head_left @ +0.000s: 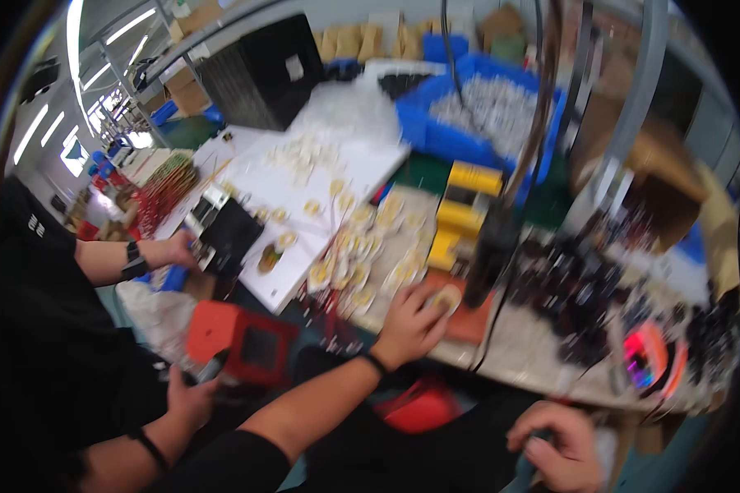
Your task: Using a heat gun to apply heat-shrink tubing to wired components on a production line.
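My left hand point(409, 324) is closed on a small round white part with a yellowish centre point(446, 301). It is above an orange-brown pad point(469, 323) at the table's near edge. Beside it, several similar white-and-yellow round parts point(358, 246) lie scattered over the work surface. Right behind the pad stands a yellow fixture point(466, 215), partly hidden by a dark upright tool point(492, 246). Low at the right, my right hand point(561, 448) is curled near my lap around something dark and slim, too blurred to name.
A co-worker at the left has one hand point(181, 251) at a black box-like device point(228, 238). A red stool-like thing point(238, 341) stands between us. A blue bin of clear pieces point(423, 123) sits behind. Dark small parts point(575, 287) and an orange-rimmed roll point(654, 357) lie right.
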A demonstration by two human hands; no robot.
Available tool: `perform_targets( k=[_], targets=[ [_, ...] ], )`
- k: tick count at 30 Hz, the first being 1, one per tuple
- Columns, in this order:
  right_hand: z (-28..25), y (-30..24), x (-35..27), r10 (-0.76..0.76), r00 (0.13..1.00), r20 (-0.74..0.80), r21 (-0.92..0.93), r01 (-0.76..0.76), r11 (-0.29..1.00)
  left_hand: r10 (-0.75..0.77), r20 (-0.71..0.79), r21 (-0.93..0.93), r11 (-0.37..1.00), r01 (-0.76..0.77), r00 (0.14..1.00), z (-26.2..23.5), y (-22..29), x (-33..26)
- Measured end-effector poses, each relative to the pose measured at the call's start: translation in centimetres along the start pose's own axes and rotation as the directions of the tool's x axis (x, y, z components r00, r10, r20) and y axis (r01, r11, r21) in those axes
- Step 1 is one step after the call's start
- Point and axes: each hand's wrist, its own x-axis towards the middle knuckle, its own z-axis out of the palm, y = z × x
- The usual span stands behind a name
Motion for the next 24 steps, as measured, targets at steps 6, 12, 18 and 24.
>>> perform_targets(
  k=[6,12,18,24],
  targets=[
    [6.8,-4.5,3.4,-0.245,0.941,0.234,0.286,0.174,0.942,-0.032,-0.043,-0.042,0.999,0.031,0.999,-0.1,-0.2,-1.0],
    [9.2,-4.3,6.9,-0.268,0.872,0.410,0.332,0.131,0.934,-0.040,-0.066,-0.120,0.992,0.032,0.997,0.7,1.1,-1.8],
    [8.5,-5.6,6.9,-0.141,0.869,0.474,0.235,0.030,0.972,-0.058,-0.095,-0.077,0.996,0.051,0.994,-0.4,0.4,-1.9],
    [9.7,-7.7,10.4,0.234,0.713,0.661,-0.124,-0.204,0.971,-0.054,-0.105,-0.073,0.996,0.047,0.993,0.0,0.1,-1.2]
  ],
)
